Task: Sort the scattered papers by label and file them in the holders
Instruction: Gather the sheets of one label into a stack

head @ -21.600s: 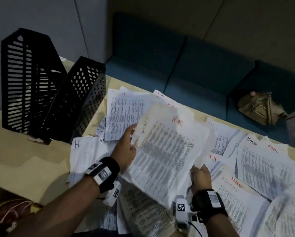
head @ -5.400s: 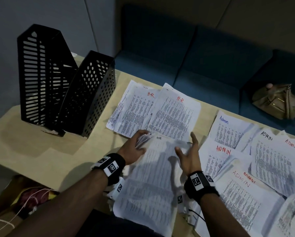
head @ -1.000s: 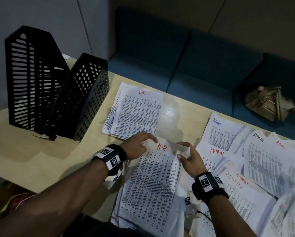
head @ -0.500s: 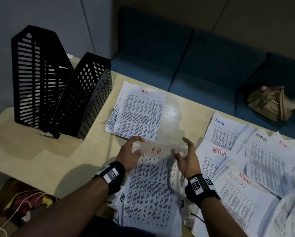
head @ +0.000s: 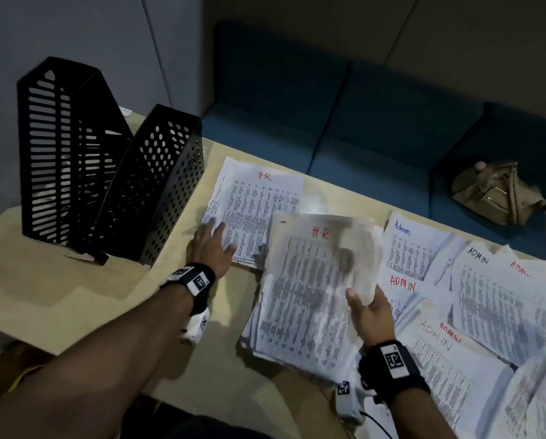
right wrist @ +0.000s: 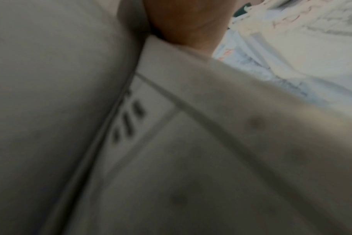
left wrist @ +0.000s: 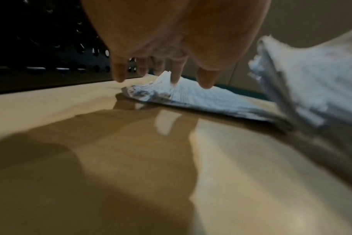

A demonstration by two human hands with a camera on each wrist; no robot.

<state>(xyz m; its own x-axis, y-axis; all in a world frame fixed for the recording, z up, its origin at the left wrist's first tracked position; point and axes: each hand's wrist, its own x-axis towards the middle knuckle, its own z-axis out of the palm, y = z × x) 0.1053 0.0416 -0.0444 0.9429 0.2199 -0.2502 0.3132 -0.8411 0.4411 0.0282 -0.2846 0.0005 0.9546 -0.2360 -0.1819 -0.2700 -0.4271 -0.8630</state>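
Note:
Two black perforated holders [head: 113,185] stand at the table's far left. A flat stack of papers marked HR [head: 259,213] lies beside them. My left hand [head: 213,248] reaches onto its near left corner with fingers spread, fingertips [left wrist: 174,79] touching the sheets [left wrist: 191,97]. My right hand [head: 365,308] grips a thick sheaf marked HR [head: 313,289] by its right edge, lifted and tilted over the table. The right wrist view is filled with blurred paper [right wrist: 211,143]. Sheets marked ADMIN [head: 474,299] cover the right side.
The tan table [head: 75,296] shows bare surface in front of the holders. Behind it runs a blue sofa [head: 344,128] with a tan bag [head: 496,194] on its seat. A grey wall stands behind the holders.
My left hand let go of the near HR sheaf and moved up to the flat HR stack. My right hand now carries the sheaf alone, raised and shifted toward that stack.

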